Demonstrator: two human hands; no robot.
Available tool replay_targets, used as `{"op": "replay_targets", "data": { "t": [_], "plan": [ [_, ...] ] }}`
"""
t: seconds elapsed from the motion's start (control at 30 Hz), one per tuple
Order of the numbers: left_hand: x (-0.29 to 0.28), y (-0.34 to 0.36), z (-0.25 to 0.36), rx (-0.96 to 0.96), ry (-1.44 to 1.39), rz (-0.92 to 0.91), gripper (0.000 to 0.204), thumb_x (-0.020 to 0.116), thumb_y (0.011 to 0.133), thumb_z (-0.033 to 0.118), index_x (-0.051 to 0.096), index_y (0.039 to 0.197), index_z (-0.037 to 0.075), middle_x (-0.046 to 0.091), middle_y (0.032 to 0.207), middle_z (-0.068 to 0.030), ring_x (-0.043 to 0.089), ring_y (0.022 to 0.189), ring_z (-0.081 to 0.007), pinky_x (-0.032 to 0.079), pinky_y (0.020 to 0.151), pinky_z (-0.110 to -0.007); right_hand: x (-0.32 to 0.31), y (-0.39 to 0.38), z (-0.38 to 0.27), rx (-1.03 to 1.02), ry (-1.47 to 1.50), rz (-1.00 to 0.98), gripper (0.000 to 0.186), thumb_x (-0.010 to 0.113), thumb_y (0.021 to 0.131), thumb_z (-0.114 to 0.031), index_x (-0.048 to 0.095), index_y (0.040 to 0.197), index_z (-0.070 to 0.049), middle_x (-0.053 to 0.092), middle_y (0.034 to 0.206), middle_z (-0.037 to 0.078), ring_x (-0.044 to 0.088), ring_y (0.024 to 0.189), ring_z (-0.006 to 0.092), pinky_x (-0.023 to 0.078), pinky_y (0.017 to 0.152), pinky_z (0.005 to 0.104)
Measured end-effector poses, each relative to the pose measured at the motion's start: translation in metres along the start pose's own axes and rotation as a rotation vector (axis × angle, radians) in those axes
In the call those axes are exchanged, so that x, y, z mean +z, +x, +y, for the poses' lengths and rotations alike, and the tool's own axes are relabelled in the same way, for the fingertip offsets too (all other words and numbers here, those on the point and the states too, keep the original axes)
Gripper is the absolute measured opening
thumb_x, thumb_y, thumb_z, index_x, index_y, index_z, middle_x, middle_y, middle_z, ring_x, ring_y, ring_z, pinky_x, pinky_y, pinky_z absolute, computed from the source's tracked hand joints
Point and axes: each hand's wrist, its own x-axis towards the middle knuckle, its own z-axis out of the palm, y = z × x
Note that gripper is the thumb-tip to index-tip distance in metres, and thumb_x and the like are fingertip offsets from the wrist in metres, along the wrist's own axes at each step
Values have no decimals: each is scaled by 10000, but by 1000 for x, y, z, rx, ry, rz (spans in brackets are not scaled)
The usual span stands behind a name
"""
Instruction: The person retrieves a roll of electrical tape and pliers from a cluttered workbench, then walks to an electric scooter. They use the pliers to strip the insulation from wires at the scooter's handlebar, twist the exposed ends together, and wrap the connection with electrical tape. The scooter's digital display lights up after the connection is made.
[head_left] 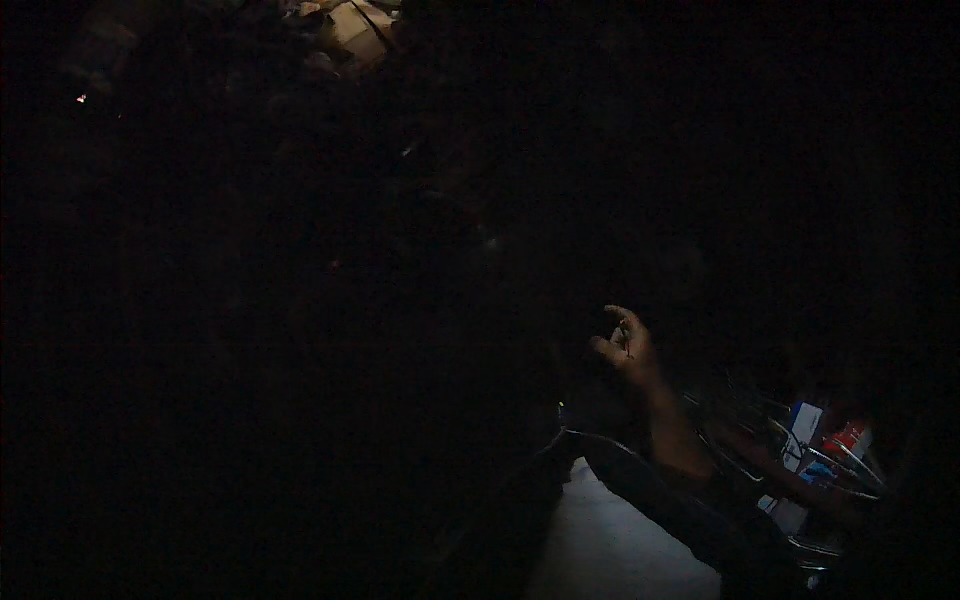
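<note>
My right hand (pixel 632 350) reaches up out of the dark, right of the middle, with its bare forearm (pixel 675 425) below it. The thumb and a bent finger curl toward each other. Between them shows a thin, small thing (pixel 625 338) with reddish and greenish glints, too small and dark to name. What lies in front of the fingers is lost in blackness. My left hand does not show anywhere.
A pale grey surface (pixel 620 540) shows at the bottom, beside a thin shiny curved line (pixel 600 437). At lower right, bright curved wires or rods (pixel 850 470) run by a white-and-blue box (pixel 803 430) and a red item (pixel 848 437). Lit cartons (pixel 360 30) stand far back.
</note>
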Motion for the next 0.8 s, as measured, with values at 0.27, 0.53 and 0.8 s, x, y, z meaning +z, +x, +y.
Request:
{"op": "replay_targets", "data": {
  "t": [0.27, 0.53, 0.8],
  "plan": [
    [-43, 40, 1, -74, -20, 59, 373, 606, 955, 258, 505, 1230, 27, 585, 1141, -130, 594, 930, -251, 517, 820, -356, 4, 101, -53, 39, -385, -72, 590, 733, 848, -313, 536, 1353, -79, 638, 1095, 126, 615, 913, 195, 529, 808, 340],
    [-73, 80, 31, -175, -40, 163, 378, 595, 958, 260, 505, 1245, 30, 588, 1152, -138, 596, 947, -254, 517, 832, -359, -76, 157, -54, 16, -554, 50, 556, 707, 867, -315, 549, 1332, -53, 607, 1202, 144, 591, 1062, 258, 489, 915, 385],
    [-108, 114, 56, -227, -88, 207, 385, 584, 960, 261, 505, 1260, 33, 590, 1163, -146, 598, 965, -258, 517, 843, -362, -148, 173, -138, -80, -843, -63, 499, 612, 942, -324, 532, 1363, -69, 573, 1349, 172, 549, 1242, 315, 444, 1044, 440]
  ]
}}
